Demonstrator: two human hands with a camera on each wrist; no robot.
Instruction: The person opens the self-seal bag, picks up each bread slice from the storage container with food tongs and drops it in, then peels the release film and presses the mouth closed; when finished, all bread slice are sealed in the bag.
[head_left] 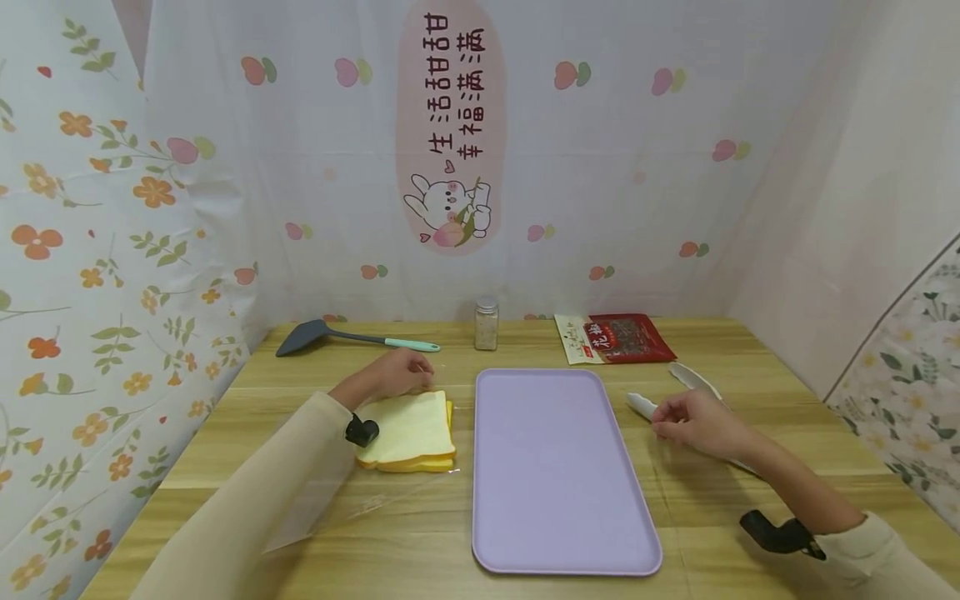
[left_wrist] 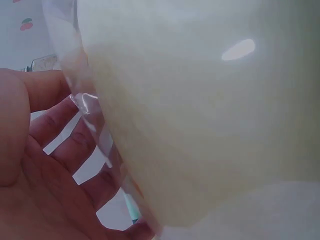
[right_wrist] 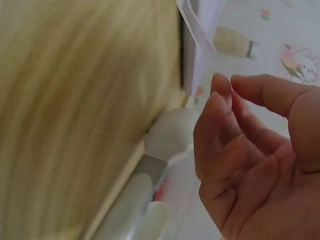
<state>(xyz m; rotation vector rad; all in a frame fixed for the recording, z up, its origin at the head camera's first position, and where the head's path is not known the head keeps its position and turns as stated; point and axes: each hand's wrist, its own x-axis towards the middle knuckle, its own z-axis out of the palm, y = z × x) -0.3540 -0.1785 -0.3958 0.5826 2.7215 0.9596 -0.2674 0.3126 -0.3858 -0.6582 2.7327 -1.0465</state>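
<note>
Slices of bread (head_left: 411, 427) lie in a clear plastic bag (head_left: 369, 505) left of the lavender tray (head_left: 551, 467). My left hand (head_left: 397, 373) is at the far edge of the bread. In the left wrist view, its curled fingers grip the bag's clear edge, with a pale slice (left_wrist: 200, 125) filling most of the picture. My right hand (head_left: 697, 419) hovers right of the tray, above the white-tipped tongs (head_left: 693, 379). Its thumb and index finger pinch the end of a thin clear plastic strip (right_wrist: 199, 32); the strip cannot be made out in the head view.
A dark spatula (head_left: 303, 337) with a mint handle lies at the back left. Near the back middle stands a glass spice jar (head_left: 486, 325). A red and white spice packet (head_left: 622, 338) lies at the back right. Patterned curtains (head_left: 322, 125) enclose the wooden table (head_left: 405, 554).
</note>
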